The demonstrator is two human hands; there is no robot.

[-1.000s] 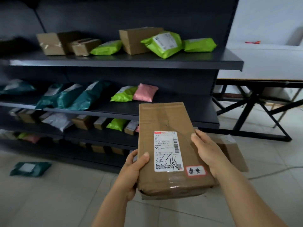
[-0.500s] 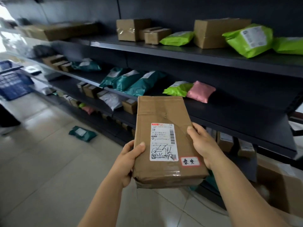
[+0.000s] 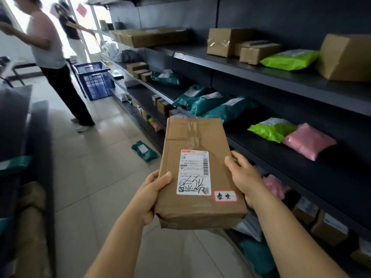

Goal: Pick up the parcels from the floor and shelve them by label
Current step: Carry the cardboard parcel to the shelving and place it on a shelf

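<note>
Pale floor tiles [image 3: 84, 177] run down an aisle ahead of us, with dark shelving [image 3: 301, 85] along our right side. Far left, two people [image 3: 50, 57] stand by a bright doorway, and a blue crate [image 3: 96, 83] sits on the floor beside the shelves. A teal mailer [image 3: 144, 151] lies flat on the tiles, just left of the parcel we carry.

Our left hand [image 3: 152, 195] grips the brown cardboard parcel [image 3: 198, 177] by its left edge, thumb lying on the top face, fingers curled underneath. We hold the parcel in the air before the shelves, its white shipping label [image 3: 193, 172] facing up, a small red-bordered sticker [image 3: 225, 196] near its lower right corner. Our right hand [image 3: 244, 177] clasps the right edge, thumb on top.

To the right, the shelves carry cardboard boxes [image 3: 228, 42], green mailers [image 3: 289, 60], teal mailers [image 3: 218, 108] and a pink mailer [image 3: 309, 140], each lying on its own board.
</note>
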